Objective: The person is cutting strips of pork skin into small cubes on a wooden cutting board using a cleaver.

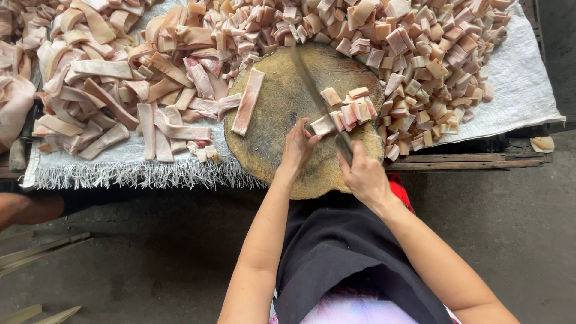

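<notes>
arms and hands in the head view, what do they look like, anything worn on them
Both arms are bare from the upper arm to the fingertips, with no sleeves showing. The left hand and right hand wear no gloves, and no rings, watch or bracelets can be seen. A black apron covers the lap between the arms.

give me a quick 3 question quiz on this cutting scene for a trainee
1. True or false: the right hand holds the knife over the round wooden block.
2. Multiple choice: what does the left hand touch? A) a long uncut strip B) the cut pieces on the block C) the white cloth
3. On which side of the block, as the picture shows it, does the heap of small cubes lie, and on which the long strips?

Key
1. True.
2. B.
3. Cubes at the picture's right and top, strips at its left; one strip lies on the block itself.
</notes>
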